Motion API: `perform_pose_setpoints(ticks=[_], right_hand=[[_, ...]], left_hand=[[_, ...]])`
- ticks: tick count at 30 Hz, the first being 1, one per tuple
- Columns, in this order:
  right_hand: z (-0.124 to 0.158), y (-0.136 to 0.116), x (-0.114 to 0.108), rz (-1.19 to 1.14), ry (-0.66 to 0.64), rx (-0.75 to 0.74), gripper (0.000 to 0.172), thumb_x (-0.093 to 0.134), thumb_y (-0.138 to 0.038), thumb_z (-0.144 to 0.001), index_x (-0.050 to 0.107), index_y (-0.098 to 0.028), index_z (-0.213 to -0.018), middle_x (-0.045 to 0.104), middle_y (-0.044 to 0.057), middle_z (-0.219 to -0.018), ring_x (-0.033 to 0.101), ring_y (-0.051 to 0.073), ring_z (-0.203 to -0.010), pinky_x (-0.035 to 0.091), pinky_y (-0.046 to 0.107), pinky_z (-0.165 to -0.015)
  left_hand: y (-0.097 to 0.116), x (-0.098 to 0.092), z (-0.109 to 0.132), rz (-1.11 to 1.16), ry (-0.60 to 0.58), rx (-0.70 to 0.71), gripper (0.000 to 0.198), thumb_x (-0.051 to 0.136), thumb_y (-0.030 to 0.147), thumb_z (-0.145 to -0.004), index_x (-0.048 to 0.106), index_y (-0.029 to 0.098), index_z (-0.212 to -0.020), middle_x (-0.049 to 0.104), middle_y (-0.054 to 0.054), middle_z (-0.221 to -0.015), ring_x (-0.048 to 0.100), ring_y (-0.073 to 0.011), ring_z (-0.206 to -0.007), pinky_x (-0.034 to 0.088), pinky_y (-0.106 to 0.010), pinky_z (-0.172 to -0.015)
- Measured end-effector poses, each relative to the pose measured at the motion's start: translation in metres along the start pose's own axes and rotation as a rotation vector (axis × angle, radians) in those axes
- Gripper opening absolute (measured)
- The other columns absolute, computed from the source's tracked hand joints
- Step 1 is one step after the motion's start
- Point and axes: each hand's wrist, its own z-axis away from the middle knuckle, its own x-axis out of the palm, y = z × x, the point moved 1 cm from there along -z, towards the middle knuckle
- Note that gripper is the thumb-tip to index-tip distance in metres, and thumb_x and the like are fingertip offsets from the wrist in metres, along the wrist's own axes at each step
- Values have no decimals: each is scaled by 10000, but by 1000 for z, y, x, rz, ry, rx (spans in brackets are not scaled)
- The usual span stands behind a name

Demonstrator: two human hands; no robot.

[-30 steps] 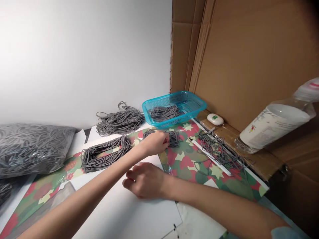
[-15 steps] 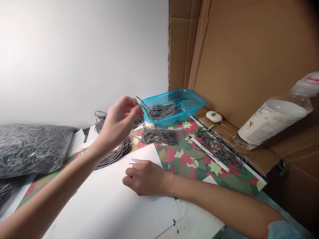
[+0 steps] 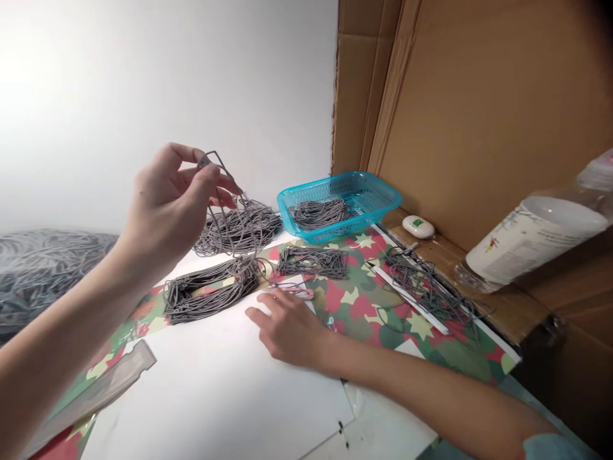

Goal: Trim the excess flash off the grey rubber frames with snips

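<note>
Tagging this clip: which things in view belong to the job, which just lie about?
Seemingly in the work:
grey cord in the left hand
white sheet under the right hand
grey cord bundles
blue basket

Seemingly lying about:
white oval case
printed cup

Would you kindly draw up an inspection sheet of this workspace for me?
Surface: white sheet over a camouflage-patterned covering.
Job's things: gray cord hanging in a loop from the left hand; gray bundles on the covering, another in the blue basket.
Clutter: loose gray tangle beside a white stick.
Grip: left hand pinches the gray cord, raised; right hand lies over the white sheet, its hold hidden.
Cables: nothing seen.
Surroundings: white wall, brown cardboard, white printed cup.
</note>
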Motion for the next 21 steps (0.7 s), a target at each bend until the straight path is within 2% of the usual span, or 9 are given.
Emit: perform_pose_setpoints(ticks=[2, 5, 8, 13, 17, 21], right_hand=[[0, 1, 0, -13, 22, 78, 333, 473, -160, -865, 548, -130, -1188, 555, 146, -1169, 506, 254, -1022, 478, 370, -853], [1, 2, 2, -27, 32, 176, 426, 464, -192, -881, 500, -146, -1303, 529, 158, -1243, 499, 277, -1092, 475, 403, -906], [1, 3, 4, -43, 31, 264, 478, 465, -202, -880, 474, -127, -1352, 540, 175, -1248, 500, 300, -1131, 471, 433, -937], [-2, 5, 3, -93, 51, 425, 534, 443, -179, -859, 443, -25, -1371, 517, 208, -1326, 509, 296, -1149, 448, 442, -998], [-3, 8, -1, -160, 91, 567, 600, 441, -193, -845, 378, 8, -1406, 497, 235, -1337, 509, 308, -1172, 457, 456, -994], [-3, 16, -1, -259, 140, 693, 653, 443, -222, -845, 305, 31, -1431, 385, 290, -1419, 461, 355, -1259, 449, 490, -1000]], left_hand=[[3, 3, 5, 1, -49, 30, 191, 510, 24, -849, 489, 205, -788, 674, 36, -610, 611, -76, -453, 494, -200, -468], [8, 7, 6, -7, -86, 54, 205, 506, 19, -849, 473, 206, -770, 684, 38, -628, 597, -61, -427, 474, -185, -448], [11, 5, -1, 32, -19, 36, 230, 503, -9, -841, 467, 204, -762, 674, 50, -614, 566, -51, -389, 462, -177, -418], [11, -10, -11, 53, 115, 49, 203, 547, -4, -824, 501, 190, -782, 674, 47, -612, 547, -54, -382, 416, -166, -372], [7, -20, -12, 21, 118, 119, 134, 585, 47, -833, 537, 172, -827, 654, 35, -630, 560, -60, -418, 378, -160, -361], [7, -28, -14, -20, 114, 186, 88, 587, 121, -858, 522, 180, -870, 635, 42, -654, 563, -63, -467, 383, -161, -381]])
